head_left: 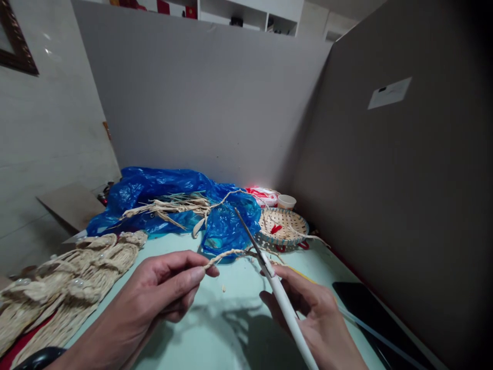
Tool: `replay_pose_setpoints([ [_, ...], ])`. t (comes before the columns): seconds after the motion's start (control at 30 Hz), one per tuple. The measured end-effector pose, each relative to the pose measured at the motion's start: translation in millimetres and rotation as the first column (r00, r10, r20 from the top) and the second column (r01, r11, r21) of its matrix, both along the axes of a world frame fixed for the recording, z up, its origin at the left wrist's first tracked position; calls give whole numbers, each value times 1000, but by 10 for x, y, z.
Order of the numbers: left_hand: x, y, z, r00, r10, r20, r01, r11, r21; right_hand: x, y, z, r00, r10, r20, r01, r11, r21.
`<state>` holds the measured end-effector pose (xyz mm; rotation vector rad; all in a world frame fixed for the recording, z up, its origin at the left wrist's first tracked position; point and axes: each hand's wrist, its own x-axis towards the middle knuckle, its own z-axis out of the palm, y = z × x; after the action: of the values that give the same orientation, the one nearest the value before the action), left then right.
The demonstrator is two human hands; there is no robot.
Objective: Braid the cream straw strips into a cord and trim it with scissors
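My left hand (165, 288) pinches a twisted straw cord (225, 254) between thumb and forefinger. The cord stretches right toward the dark blades of a pair of scissors (285, 300) with a long white handle. My right hand (308, 308) is closed around the scissors, which point up and to the left. The blades cross the cord's right part; whether they touch it I cannot tell. Some of the right fingers are hidden behind the white handle.
Woven straw slippers (108, 262) with beads lie at left. Behind are a blue plastic bag (154, 180) with loose straw (169, 208), a woven basket (296, 223) holding something red, and a pale cup (286, 201). A dark flat object (370, 303) lies right. Grey panels (211, 103) enclose the table.
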<state>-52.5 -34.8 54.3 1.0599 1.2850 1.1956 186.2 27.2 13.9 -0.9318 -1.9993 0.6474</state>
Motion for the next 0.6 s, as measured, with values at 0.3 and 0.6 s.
replay_pose_setpoints([
  [0.3,-14,38,45,935,63,-348,-33,995,92,-4,-68,81,998,40,58,-43,998,49],
  [0.6,24,69,91,925,-5,-379,16,1000,27,-5,-109,86,997,1,71,-11,992,128],
])
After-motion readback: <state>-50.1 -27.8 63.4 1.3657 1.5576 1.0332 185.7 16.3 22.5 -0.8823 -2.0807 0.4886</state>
